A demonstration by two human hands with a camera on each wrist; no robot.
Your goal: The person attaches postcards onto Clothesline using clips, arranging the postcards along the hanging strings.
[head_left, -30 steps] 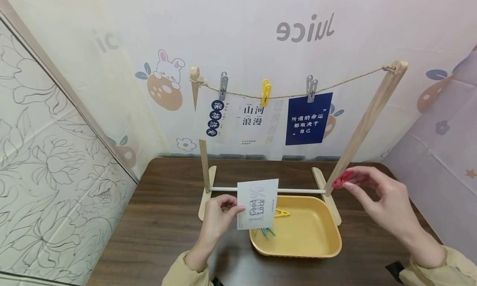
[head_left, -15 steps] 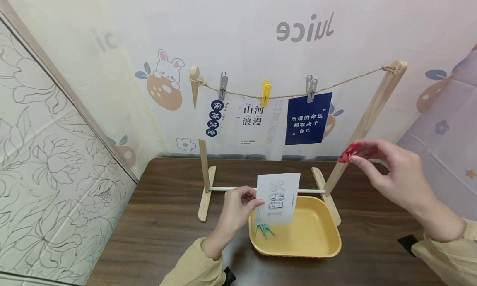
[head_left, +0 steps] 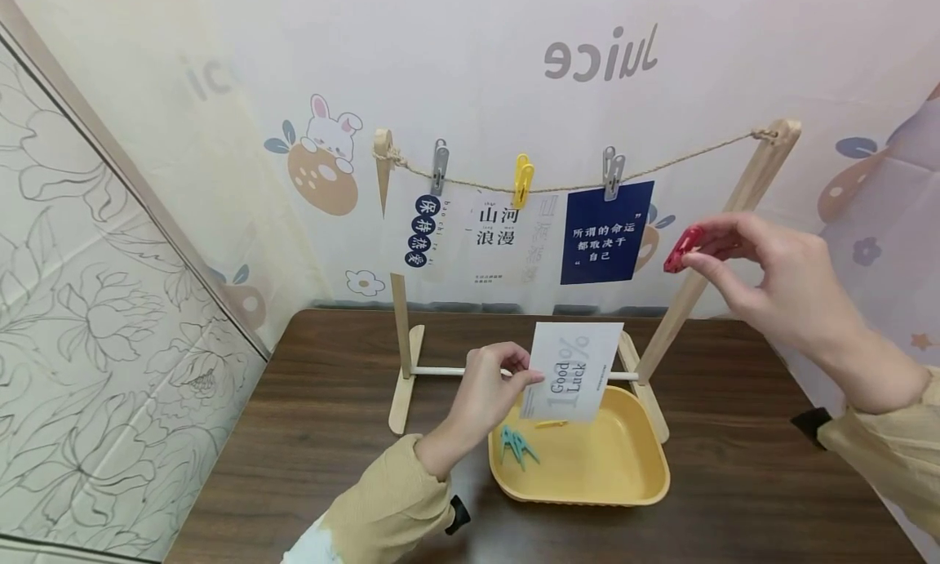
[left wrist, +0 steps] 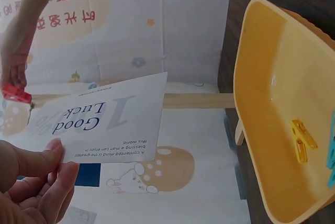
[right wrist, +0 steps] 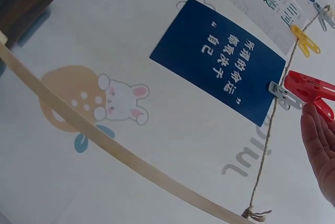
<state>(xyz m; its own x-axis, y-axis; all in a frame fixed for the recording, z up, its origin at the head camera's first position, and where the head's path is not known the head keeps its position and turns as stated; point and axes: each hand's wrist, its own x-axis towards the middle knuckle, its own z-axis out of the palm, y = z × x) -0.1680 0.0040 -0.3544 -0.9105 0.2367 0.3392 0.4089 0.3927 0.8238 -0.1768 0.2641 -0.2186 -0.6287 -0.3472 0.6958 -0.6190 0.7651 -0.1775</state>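
Note:
My left hand (head_left: 494,393) pinches a white "Good Luck" card (head_left: 576,371) by its left edge, holding it over the yellow basin. My right hand (head_left: 786,278) grips a red clothespin (head_left: 683,250) between thumb and fingers, right of the blue card and in front of the right post. Strung between two posts, a twine line (head_left: 698,157) carries three cards. A grey clothespin (head_left: 439,168) is on the left card (head_left: 426,237), a yellow clothespin (head_left: 522,180) on the middle white card (head_left: 499,246), and another grey clothespin (head_left: 613,174) on the blue card (head_left: 606,233).
The yellow basin (head_left: 624,486) stands on the dark wooden table (head_left: 308,433), with teal clothespins (head_left: 518,447) and a yellow clothespin (left wrist: 302,139) inside. The stand's right post (head_left: 716,254) and white crossbar (head_left: 441,371) rise behind it, before a printed curtain.
My left hand has moved right and slightly up with the card. My right hand has lifted the red clothespin from near the post's foot to about the hanging cards' height.

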